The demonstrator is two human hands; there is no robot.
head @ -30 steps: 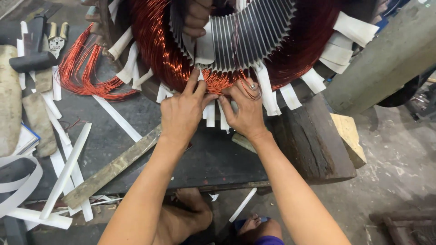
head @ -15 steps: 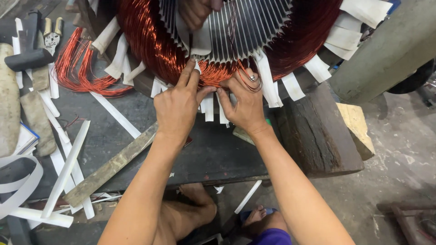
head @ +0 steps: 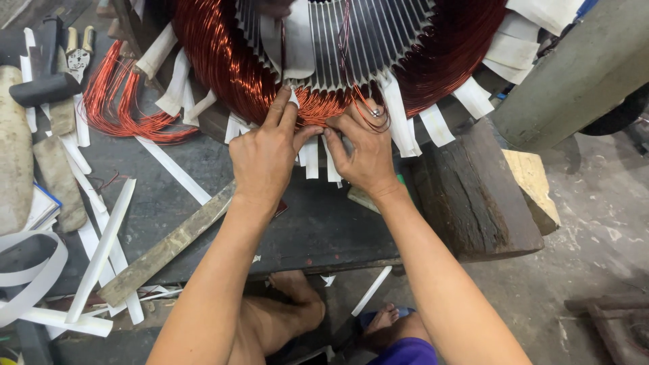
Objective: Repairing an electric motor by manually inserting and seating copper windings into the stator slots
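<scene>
Left hand [head: 267, 159] fingers [head: 278, 111] together, right hand [head: 365, 152] fingers curled, all pressing copper winding [head: 318, 108]; fingertips hidden among white insulation strips [head: 311, 159]; grip unclear.

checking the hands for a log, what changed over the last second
Both hands crept up the stator's lower rim: the left hand now has its fingers extended onto the copper winding, the right hand stays pinching beside it. Nothing was picked up or released. The white paper strips and the wooden slat lie unchanged.
</scene>
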